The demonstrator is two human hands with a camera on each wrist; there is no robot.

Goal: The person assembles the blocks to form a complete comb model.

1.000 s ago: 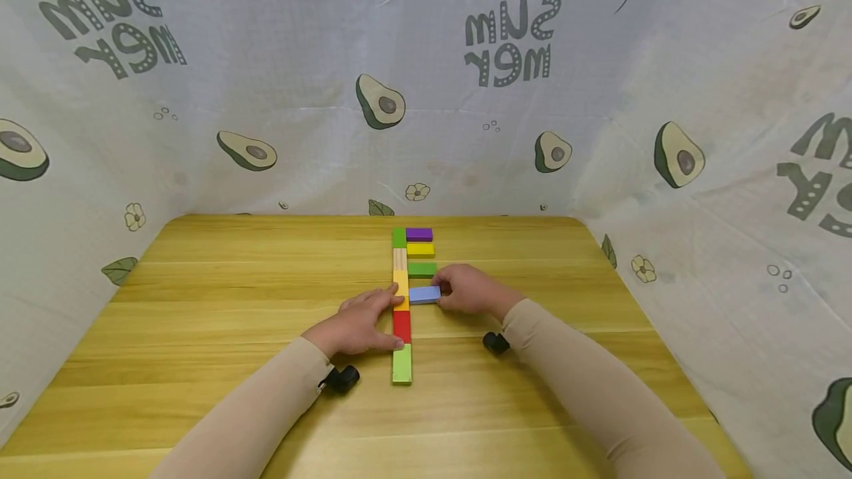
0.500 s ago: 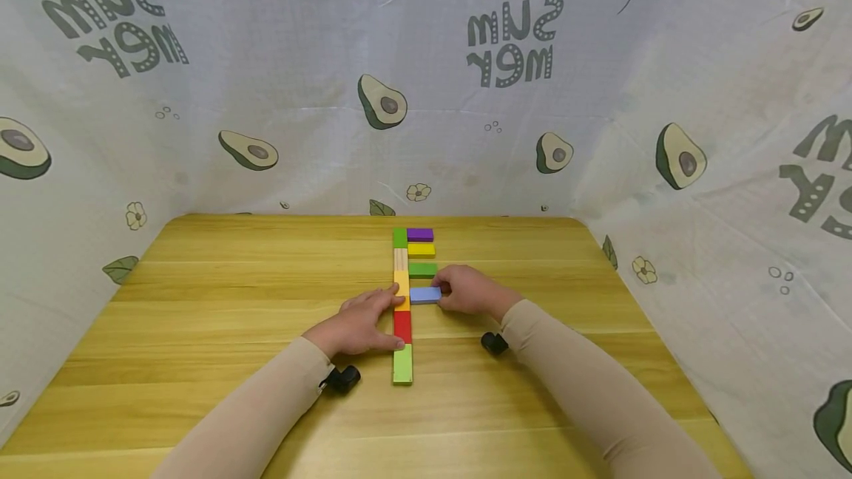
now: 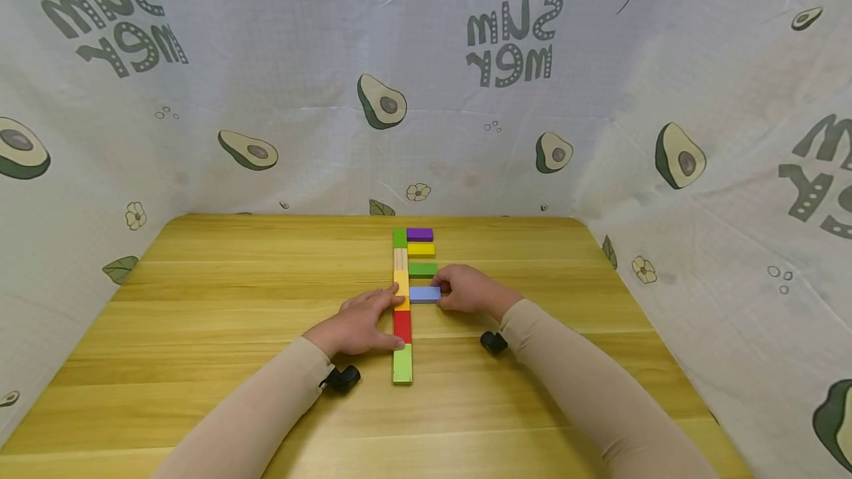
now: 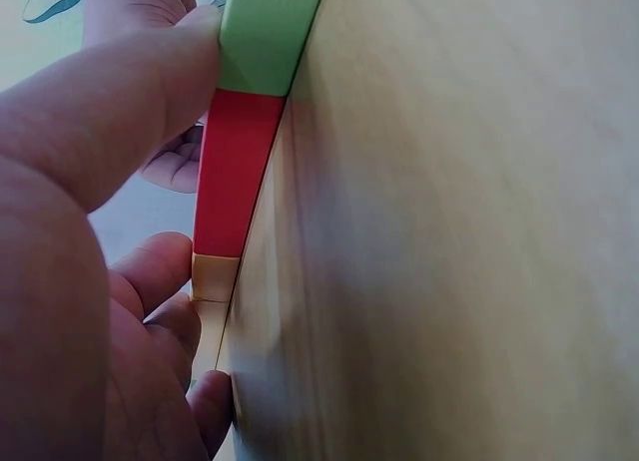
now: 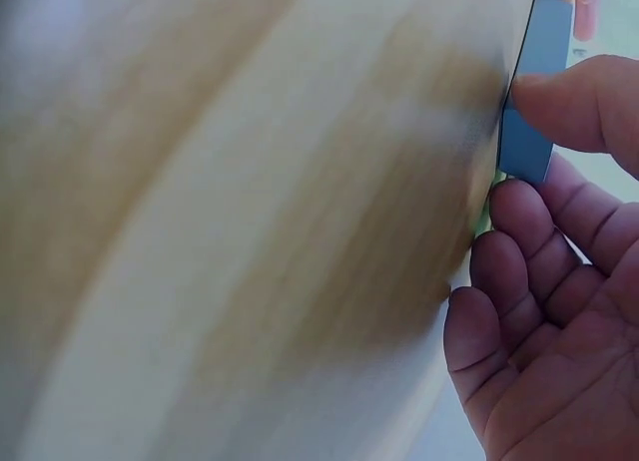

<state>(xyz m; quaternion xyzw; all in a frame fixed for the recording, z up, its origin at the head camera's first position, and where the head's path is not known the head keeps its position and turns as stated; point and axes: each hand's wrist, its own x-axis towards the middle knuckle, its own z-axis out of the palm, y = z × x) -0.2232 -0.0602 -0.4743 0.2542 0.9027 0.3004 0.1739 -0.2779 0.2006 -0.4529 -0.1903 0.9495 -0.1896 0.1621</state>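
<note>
A straight column of coloured blocks runs away from me in the head view: light green (image 3: 402,368), red (image 3: 403,325), yellow-orange (image 3: 402,278), plain wood and green. My left hand (image 3: 356,324) lies along its left side with fingers spread. Its thumb touches near the red and light green joint, and its fingertips rest on the yellow-orange part. On the other side, my right hand (image 3: 474,290) pinches the outer end of a blue block (image 3: 423,295) between thumb and fingers. The block's inner end meets the column. In the right wrist view, the thumb presses the blue block's (image 5: 545,47) side.
Beyond the blue block, a green block (image 3: 423,270), a yellow block (image 3: 421,250) and a purple block (image 3: 420,234) stick out rightward from the column. All lie on a wooden table (image 3: 233,279). A patterned cloth (image 3: 299,58) hangs behind and at both sides.
</note>
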